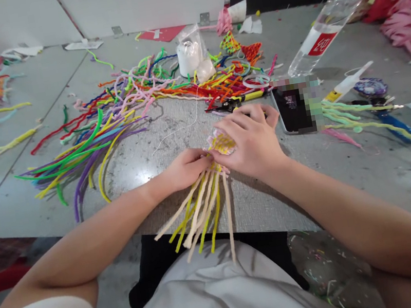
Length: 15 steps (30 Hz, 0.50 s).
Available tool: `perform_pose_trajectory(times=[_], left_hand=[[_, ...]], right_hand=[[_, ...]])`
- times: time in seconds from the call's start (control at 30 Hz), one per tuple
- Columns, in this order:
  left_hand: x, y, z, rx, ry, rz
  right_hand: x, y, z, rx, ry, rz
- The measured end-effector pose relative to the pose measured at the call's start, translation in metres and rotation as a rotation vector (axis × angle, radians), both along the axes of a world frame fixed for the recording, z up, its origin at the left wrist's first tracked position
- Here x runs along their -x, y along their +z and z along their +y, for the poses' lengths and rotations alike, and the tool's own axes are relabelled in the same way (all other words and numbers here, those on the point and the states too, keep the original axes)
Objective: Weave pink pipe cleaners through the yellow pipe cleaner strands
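A small woven piece of yellow and pale pink chenille stems point(221, 142) is between my hands, near the table's front edge. Loose cream and yellow stem ends point(202, 211) hang from it toward my lap. My left hand point(189, 168) pinches its lower left edge between thumb and fingers. Bent over its top and right side, my right hand point(252, 139) grips it, the thumb close to the left fingertips. The fingers cover much of the weave.
Behind lies a long heap of coloured chenille stems point(97, 140), with a white thread spool point(187, 60) in it. Black pliers point(227, 106) lie beyond my right hand. To the right are a phone point(292, 109), a tall plastic bottle point(332, 19) and a glue bottle point(350, 81).
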<state>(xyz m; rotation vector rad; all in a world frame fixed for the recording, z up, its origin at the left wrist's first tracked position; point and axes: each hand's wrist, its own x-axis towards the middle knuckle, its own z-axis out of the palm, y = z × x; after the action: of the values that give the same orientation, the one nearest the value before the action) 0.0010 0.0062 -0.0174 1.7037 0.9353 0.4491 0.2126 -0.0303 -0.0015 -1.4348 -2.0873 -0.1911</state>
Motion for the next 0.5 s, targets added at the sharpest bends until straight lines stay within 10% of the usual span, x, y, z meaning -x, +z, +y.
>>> perform_pose_trajectory(times=[0.33,0.5], left_hand=[[-0.002,0.008,-0.007,-0.01,-0.03,0.036],[-0.005,0.002,-0.003,0.185,0.195,-0.124]], right_hand=[[-0.008,-0.006,0.01,-0.057,-0.027,0.008],[-0.011,-0.004,0.007,-0.104,-0.029,0.096]])
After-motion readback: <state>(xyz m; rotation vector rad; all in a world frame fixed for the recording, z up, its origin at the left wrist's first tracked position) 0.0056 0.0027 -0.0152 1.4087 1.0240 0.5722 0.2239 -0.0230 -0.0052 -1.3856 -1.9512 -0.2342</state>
